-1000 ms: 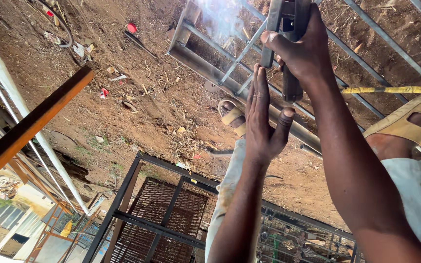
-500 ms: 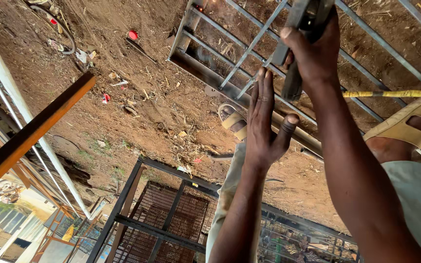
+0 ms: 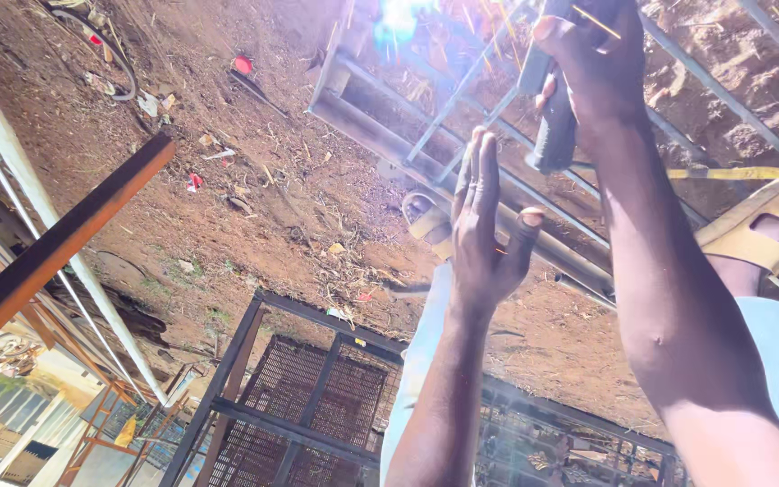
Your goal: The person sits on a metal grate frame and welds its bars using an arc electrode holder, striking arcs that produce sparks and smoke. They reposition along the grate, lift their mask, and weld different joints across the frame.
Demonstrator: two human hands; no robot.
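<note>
1. While the arc flares on the metal grille frame [image 3: 389, 135], keep the left hand [image 3: 484, 239] flat, fingers released, shielding.
2. Right hand [image 3: 601, 77], clenched on the welding electrode holder [image 3: 552, 126], should stay steady.

The metal grille frame [image 3: 462, 171] lies on the dirt ground [image 3: 254, 225], at the top of the view. The right hand [image 3: 601, 68] grips a welding holder [image 3: 552, 126] over the frame, with the bright arc [image 3: 398, 18] to its left. The left hand [image 3: 484, 234] stands flat and upright just left of the holder, apart from it. A mesh cage frame [image 3: 308, 397] sits nearer, below left. A long beam [image 3: 56, 243] crosses the left side.
</note>
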